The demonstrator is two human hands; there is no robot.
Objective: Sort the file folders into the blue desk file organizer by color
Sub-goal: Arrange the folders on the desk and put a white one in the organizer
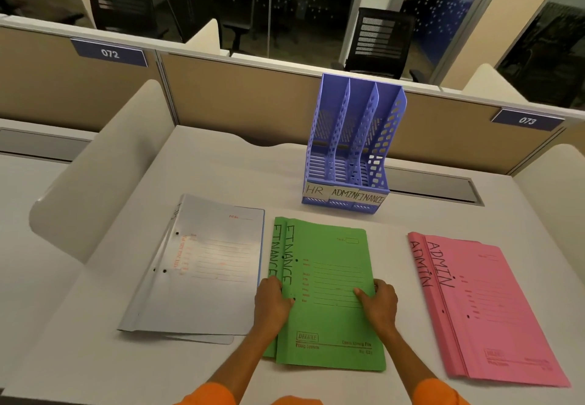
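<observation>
Head view, one frame, logged from my remote station.

Far left on the white desk: a pale grey-blue folder stack lying flat, red print on the cover, with a lower sheet showing past its near edge.

Left hand: it grips the spine edge of the green folders, thumb on top and fingers curled round the side. An orange sleeve shows at the bottom edge.

The green folders lie flat at centre, at least two of them slightly offset, each with "FINANCE" handwritten along the spine.

Blue desk file organizer: it stands upright behind the green stack, near the tan partition, well apart from all three stacks. It has three slots split by perforated dividers. Paper labels on the front lip read HR, ADMIN and FINANCE, left to right. Looking into the slots, I see only the slatted floor and the dividers (the folders are all on the desk).

Right hand: it grips the open edge of the same green stack, thumb across the cover and fingers curled round the edge.

Far right: pink folders lying flat, fanned a little, with "ADMIN" written on two spines.
</observation>
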